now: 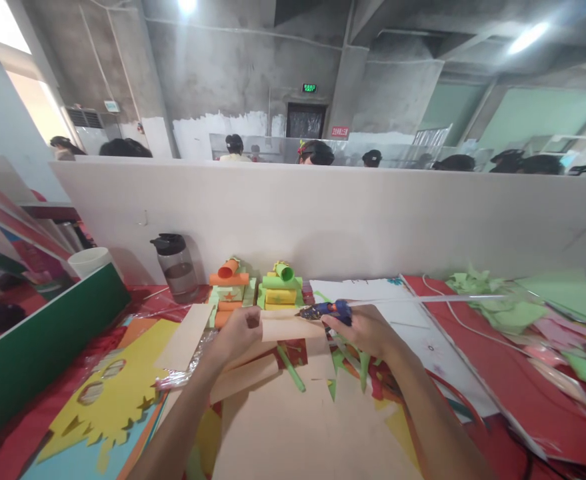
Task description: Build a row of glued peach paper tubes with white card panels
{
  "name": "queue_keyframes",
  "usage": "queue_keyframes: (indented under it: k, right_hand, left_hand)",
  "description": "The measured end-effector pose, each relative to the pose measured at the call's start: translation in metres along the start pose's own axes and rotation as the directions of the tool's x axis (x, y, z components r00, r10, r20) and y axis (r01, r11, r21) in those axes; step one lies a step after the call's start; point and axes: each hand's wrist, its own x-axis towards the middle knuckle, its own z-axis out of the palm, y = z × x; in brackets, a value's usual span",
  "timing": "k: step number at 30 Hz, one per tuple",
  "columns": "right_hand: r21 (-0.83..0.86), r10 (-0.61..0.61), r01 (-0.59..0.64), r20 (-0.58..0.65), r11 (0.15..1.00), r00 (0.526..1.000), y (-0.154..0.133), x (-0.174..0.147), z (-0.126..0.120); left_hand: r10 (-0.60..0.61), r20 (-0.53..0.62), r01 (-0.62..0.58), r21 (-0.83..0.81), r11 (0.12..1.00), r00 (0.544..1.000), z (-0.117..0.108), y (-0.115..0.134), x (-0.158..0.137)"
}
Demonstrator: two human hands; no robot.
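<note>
My left hand pinches one end of a folded or rolled piece of peach paper above the table. In my right hand is a blue hot glue gun, its nozzle pointing left at the paper's upper edge. A long clear glue stick sticks out of the gun's back to the right. Below my hands lie peach sheets and a thin green paper roll. Just beyond stand two paper tank models, one with an orange barrel, the other with a green barrel.
A water bottle and a white cup stand at the back left. Cut yellow paper lies left, beside a green board. Crumpled green scraps lie right. A white partition closes the back; people's heads show beyond.
</note>
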Motion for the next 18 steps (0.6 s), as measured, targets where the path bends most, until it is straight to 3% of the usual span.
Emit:
queue_keyframes:
  k: [14, 18]
  right_hand:
    - [-0.045, 0.024, -0.026, -0.030, 0.999, 0.999, 0.0100, 0.0000, -0.0022]
    - [-0.055, 0.022, -0.024, -0.047, 0.998, 0.999, 0.0096, 0.0000, -0.0031]
  left_hand:
    - [0.009, -0.049, -0.008, 0.025, 1.000, 0.999, -0.0027, -0.0043, -0.0003]
    - [-0.001, -0.009, 0.001, -0.005, 1.000, 1.000, -0.0021, -0.0033, -0.0002]
